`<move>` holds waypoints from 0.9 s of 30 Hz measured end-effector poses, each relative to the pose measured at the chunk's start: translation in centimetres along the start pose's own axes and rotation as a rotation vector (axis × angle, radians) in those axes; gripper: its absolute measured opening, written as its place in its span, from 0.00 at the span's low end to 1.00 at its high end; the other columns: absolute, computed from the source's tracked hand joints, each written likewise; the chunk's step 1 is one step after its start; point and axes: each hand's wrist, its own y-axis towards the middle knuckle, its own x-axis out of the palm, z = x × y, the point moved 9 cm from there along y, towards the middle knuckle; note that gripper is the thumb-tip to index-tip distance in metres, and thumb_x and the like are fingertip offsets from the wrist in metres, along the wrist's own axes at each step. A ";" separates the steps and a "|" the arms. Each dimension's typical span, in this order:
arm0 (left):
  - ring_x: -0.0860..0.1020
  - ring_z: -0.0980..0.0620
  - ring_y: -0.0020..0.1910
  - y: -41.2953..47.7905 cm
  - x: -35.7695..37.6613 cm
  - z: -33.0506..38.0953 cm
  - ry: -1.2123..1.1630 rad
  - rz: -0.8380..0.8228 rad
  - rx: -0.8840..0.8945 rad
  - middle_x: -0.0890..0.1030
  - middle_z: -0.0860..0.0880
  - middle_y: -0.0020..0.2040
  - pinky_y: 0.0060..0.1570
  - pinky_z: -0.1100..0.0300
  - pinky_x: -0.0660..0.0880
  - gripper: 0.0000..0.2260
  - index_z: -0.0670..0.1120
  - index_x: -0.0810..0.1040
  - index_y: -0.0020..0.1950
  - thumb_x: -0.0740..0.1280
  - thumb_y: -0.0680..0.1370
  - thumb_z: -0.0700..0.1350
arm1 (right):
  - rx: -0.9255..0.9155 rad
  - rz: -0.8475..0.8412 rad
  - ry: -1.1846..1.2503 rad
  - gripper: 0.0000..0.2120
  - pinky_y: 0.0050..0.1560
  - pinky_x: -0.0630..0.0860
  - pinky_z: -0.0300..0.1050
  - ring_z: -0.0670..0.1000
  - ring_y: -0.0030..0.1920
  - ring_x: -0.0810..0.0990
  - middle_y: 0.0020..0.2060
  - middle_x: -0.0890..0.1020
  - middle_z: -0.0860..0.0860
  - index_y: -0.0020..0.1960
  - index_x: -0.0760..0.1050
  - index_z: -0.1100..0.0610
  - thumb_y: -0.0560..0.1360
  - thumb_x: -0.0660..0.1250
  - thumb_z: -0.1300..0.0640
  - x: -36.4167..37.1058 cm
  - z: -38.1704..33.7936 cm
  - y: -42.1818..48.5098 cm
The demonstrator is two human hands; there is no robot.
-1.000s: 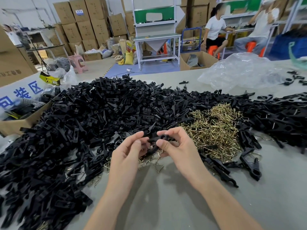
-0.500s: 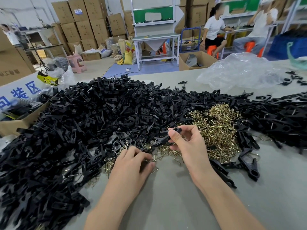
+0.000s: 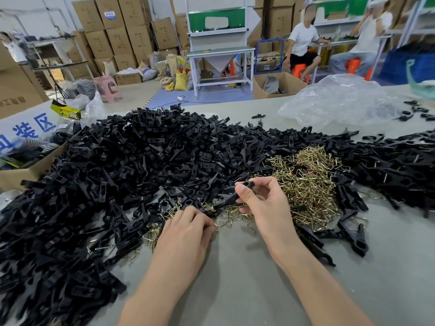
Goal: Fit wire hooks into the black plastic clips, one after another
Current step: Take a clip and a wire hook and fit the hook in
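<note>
One black plastic clip (image 3: 227, 198), centre of the frame, pinched near its ringed end between thumb and forefinger of my right hand (image 3: 266, 205). Its narrow end points down-left toward my left hand (image 3: 188, 229). That hand's fingers curl down into the wire hooks (image 3: 306, 182) at the near edge of their heap; whether one is pinched I cannot tell.

Handling, as I judge it: the clip is light, rigid and smooth, best held across its flat sides near the ring so the slot stays free. A hook is thin, springy and apt to tangle, best taken by a straight leg.

Appearance: loose clips (image 3: 141, 165) are matte black and elongated, heaped across the grey table (image 3: 235, 290). The hooks are bent, shiny and gold-toned.
</note>
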 end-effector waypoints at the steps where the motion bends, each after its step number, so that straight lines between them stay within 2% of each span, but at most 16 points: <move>1: 0.73 0.54 0.52 -0.1 -0.4 0.3 -0.034 0.034 0.009 0.74 0.57 0.50 0.54 0.60 0.69 0.06 0.52 0.78 0.50 0.62 0.82 0.50 | 0.002 -0.005 0.004 0.12 0.41 0.81 0.39 0.45 0.42 0.84 0.45 0.79 0.51 0.54 0.74 0.53 0.75 0.75 0.57 0.0 0.0 0.0; 3: 0.73 0.59 0.49 -0.1 -1.4 0.0 -0.193 0.126 -0.049 0.74 0.60 0.48 0.50 0.65 0.69 0.05 0.54 0.75 0.48 0.61 0.81 0.50 | -0.002 -0.038 0.020 0.11 0.43 0.81 0.39 0.45 0.44 0.84 0.49 0.81 0.56 0.54 0.75 0.52 0.75 0.74 0.58 0.2 -0.1 -0.1; 6: 0.76 0.62 0.36 -0.2 -1.5 -2.1 -0.671 0.241 -0.321 0.81 0.58 0.38 0.38 0.70 0.71 0.07 0.54 0.79 0.44 0.65 0.81 0.50 | -0.052 -0.178 0.016 0.11 0.49 0.81 0.40 0.44 0.48 0.84 0.51 0.86 0.50 0.56 0.78 0.52 0.76 0.73 0.61 1.6 -0.7 -0.3; 8: 0.77 0.60 0.34 -0.3 -0.3 -2.9 -0.980 0.248 -0.489 0.83 0.54 0.36 0.37 0.68 0.75 0.09 0.49 0.82 0.43 0.66 0.81 0.47 | -0.071 -0.246 -0.003 0.10 0.54 0.80 0.41 0.46 0.50 0.83 0.51 0.86 0.49 0.53 0.80 0.52 0.74 0.74 0.61 2.5 -0.9 -0.7; 10: 0.78 0.58 0.34 -0.5 0.6 -3.3 -1.177 0.254 -0.608 0.83 0.52 0.36 0.37 0.65 0.78 0.10 0.46 0.83 0.42 0.67 0.81 0.45 | -0.068 -0.285 -0.001 0.12 0.54 0.79 0.39 0.48 0.50 0.82 0.53 0.87 0.48 0.51 0.78 0.54 0.70 0.76 0.60 3.0 -0.9 -1.0; 12: 0.78 0.58 0.34 -0.7 0.7 -3.8 -1.241 0.298 -0.669 0.84 0.51 0.36 0.37 0.65 0.77 0.10 0.46 0.84 0.41 0.67 0.81 0.45 | -0.059 -0.307 0.000 0.14 0.52 0.79 0.38 0.48 0.49 0.83 0.53 0.87 0.47 0.50 0.76 0.56 0.68 0.77 0.58 3.3 -0.9 -1.2; 16: 0.78 0.57 0.35 -1.0 0.6 -4.4 -1.279 0.312 -0.722 0.84 0.50 0.37 0.41 0.60 0.76 0.11 0.47 0.85 0.39 0.68 0.80 0.45 | -0.065 -0.342 -0.046 0.14 0.53 0.79 0.39 0.46 0.51 0.85 0.52 0.87 0.46 0.47 0.74 0.56 0.70 0.76 0.68 3.9 -0.9 -1.4; 19: 0.79 0.56 0.36 -1.0 1.0 -3.7 -1.335 0.256 -0.722 0.84 0.48 0.38 0.37 0.64 0.78 0.12 0.45 0.86 0.41 0.67 0.81 0.45 | -0.030 -0.381 -0.044 0.17 0.50 0.79 0.38 0.46 0.52 0.85 0.51 0.87 0.46 0.45 0.73 0.57 0.69 0.76 0.73 4.9 -0.2 -2.0; 21: 0.80 0.54 0.38 -1.0 1.2 -3.4 -1.353 0.232 -0.730 0.86 0.45 0.42 0.38 0.63 0.78 0.11 0.44 0.86 0.44 0.66 0.81 0.45 | -0.042 -0.384 -0.080 0.18 0.51 0.79 0.38 0.46 0.53 0.85 0.51 0.86 0.47 0.45 0.73 0.57 0.68 0.76 0.73 5.2 0.0 -2.3; 24: 0.77 0.53 0.36 -1.3 1.1 -3.6 -1.320 0.249 -0.736 0.84 0.47 0.38 0.40 0.58 0.74 0.12 0.46 0.86 0.43 0.67 0.81 0.46 | -0.073 -0.367 -0.096 0.18 0.51 0.79 0.37 0.46 0.53 0.85 0.53 0.86 0.46 0.45 0.73 0.57 0.68 0.77 0.72 5.2 -0.1 -2.4; 27: 0.78 0.54 0.36 -1.3 1.0 -3.3 -1.314 0.239 -0.702 0.85 0.47 0.40 0.42 0.58 0.75 0.11 0.49 0.87 0.44 0.66 0.81 0.46 | -0.088 -0.372 -0.117 0.18 0.52 0.79 0.36 0.46 0.54 0.85 0.54 0.85 0.44 0.45 0.74 0.53 0.68 0.78 0.71 5.4 0.0 -2.4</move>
